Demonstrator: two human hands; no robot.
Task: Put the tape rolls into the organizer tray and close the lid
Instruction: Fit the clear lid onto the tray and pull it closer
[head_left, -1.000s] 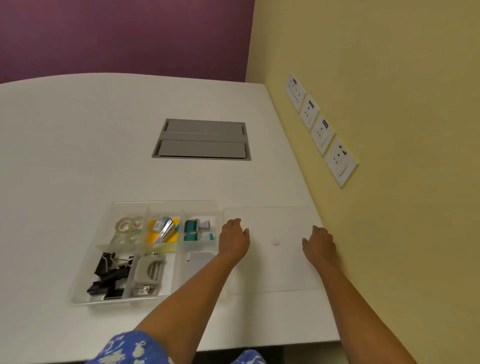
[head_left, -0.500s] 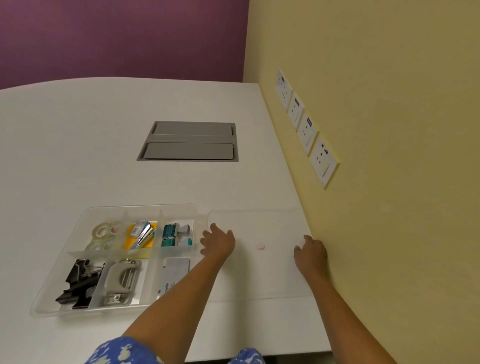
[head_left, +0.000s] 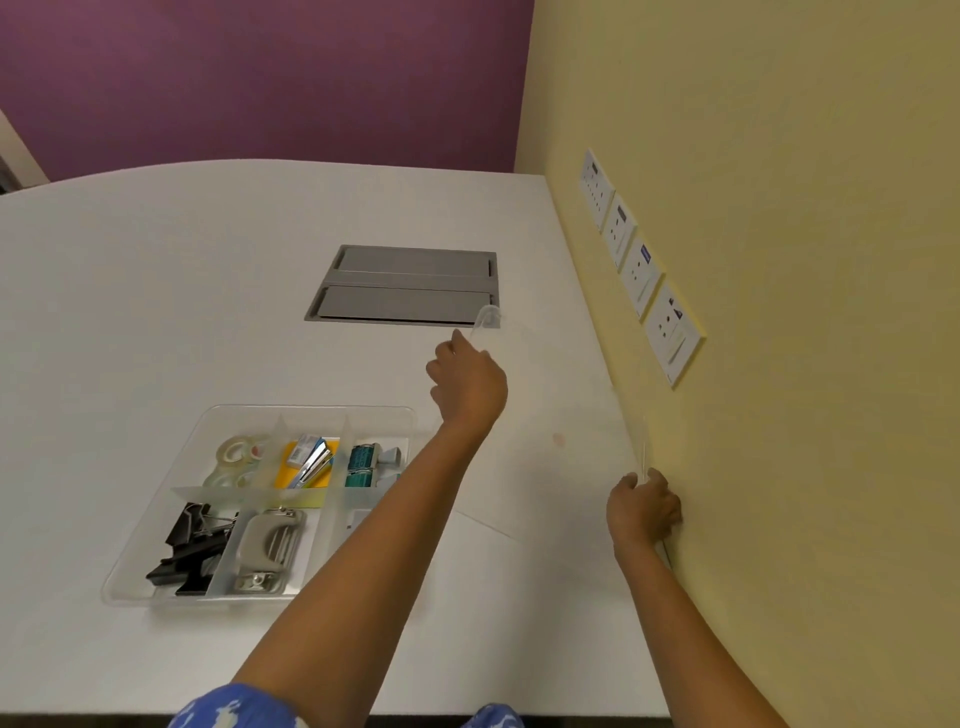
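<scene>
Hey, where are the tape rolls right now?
In the head view, the tape rolls sit in the far-left compartment of the clear organizer tray, on the left of the table, just beyond the black binder clips.

even, soft indoor light, faint shadows; wide-angle bending at the edges, slight overall softness.

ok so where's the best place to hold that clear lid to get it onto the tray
Hold the clear lid by its two opposite side edges, one hand per side, as now: left hand at the far-left corner, right hand on the wall-side edge. It is a wide, thin, flat sheet, so edge pinches probably keep it level over the organizer tray.
</scene>
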